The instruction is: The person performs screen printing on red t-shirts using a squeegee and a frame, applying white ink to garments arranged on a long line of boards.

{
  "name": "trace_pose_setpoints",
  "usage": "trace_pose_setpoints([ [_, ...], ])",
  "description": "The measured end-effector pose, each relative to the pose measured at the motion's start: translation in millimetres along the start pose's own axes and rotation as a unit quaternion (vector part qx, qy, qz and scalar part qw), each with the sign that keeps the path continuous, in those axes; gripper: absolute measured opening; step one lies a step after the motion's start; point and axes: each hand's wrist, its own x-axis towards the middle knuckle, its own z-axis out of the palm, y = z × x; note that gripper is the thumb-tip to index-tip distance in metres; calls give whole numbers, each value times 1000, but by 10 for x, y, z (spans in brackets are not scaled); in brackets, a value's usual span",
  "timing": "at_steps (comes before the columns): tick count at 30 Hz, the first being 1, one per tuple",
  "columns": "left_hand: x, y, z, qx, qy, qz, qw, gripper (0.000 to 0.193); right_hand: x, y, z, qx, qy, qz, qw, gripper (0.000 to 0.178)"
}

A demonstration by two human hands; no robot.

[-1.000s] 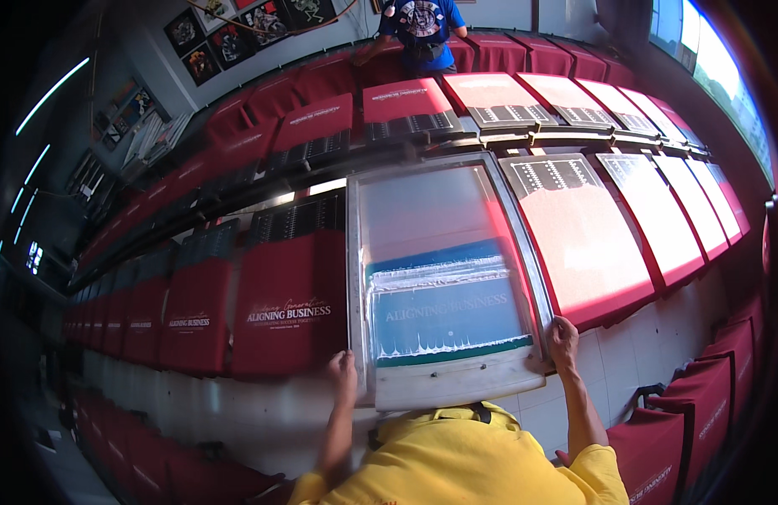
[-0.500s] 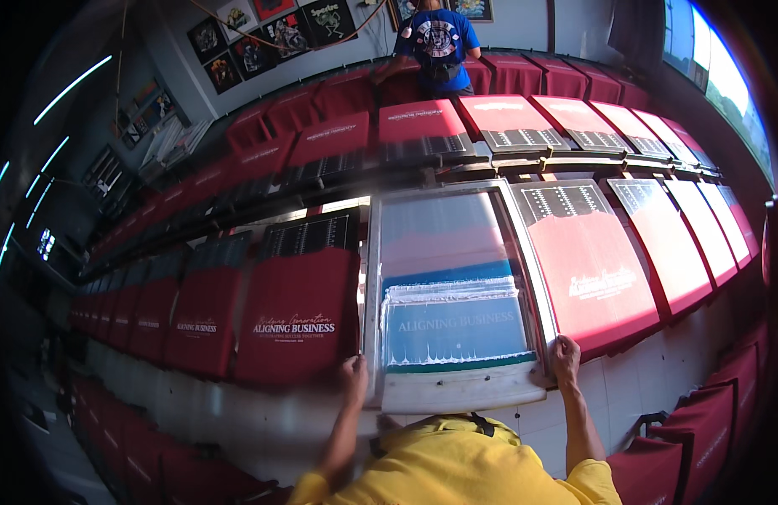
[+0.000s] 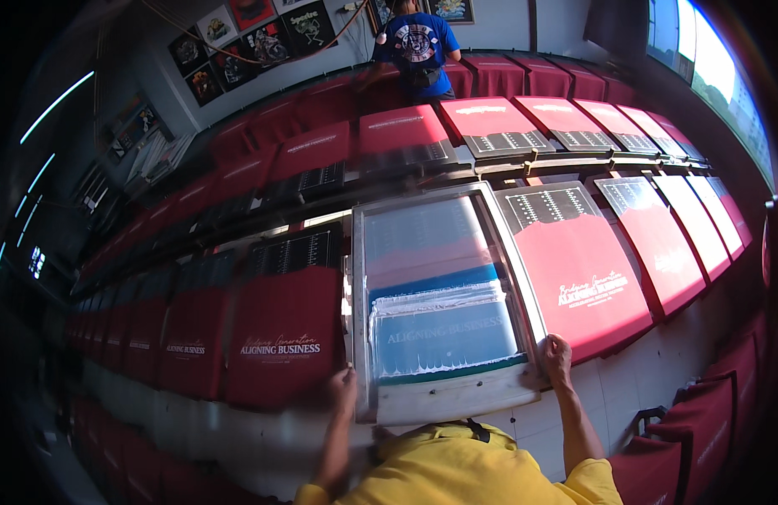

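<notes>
A screen printing frame [image 3: 508, 265] with a pale border stands in front of me on the near row of boards. Its mesh is blue-grey, and a ridge of white ink [image 3: 435, 297] crosses it. Faint lettering shows nearer to me. A white bar with bolts [image 3: 448, 399] and a green strip along its far side spans the frame's near end. My left hand [image 3: 344, 392] is closed at the frame's near left edge, its fingers partly in shadow. At the near right edge my right hand [image 3: 558, 357] grips with curled fingers.
Red shirts with white print lie on boards either side, one left [image 3: 279, 337] and one right [image 3: 587, 273]. A second row [image 3: 402, 130] runs behind. A person in a blue shirt [image 3: 418, 50] stands at the far row. More red shirts [image 3: 696, 421] hang behind me at right.
The whole view has shifted, so the rows and the person in blue appear further left. Both hands remain at the frame's near sides, and the ink ridge looks the same.
</notes>
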Motion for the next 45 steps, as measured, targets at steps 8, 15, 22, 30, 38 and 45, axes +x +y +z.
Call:
trace_pose_setpoints([
  [8,6,128,-47,99,-13,12,995,32,-34,-213,-22,-13,0,-4,1000,22],
  [15,29,5,-29,74,-3,57,996,29,-23,-288,-64,-30,-8,35,999,24],
  [22,-90,218,13,72,50,85,993,30,18,-436,-78,-56,-52,107,991,22],
  [30,-132,191,126,97,77,97,988,30,-35,-107,-38,-5,-18,37,999,24],
  [38,-139,192,181,106,115,105,982,29,-108,-64,12,40,70,-62,995,24],
  [45,-362,352,-6,-18,152,159,975,27,-481,-912,-137,-102,-157,-268,945,32],
])
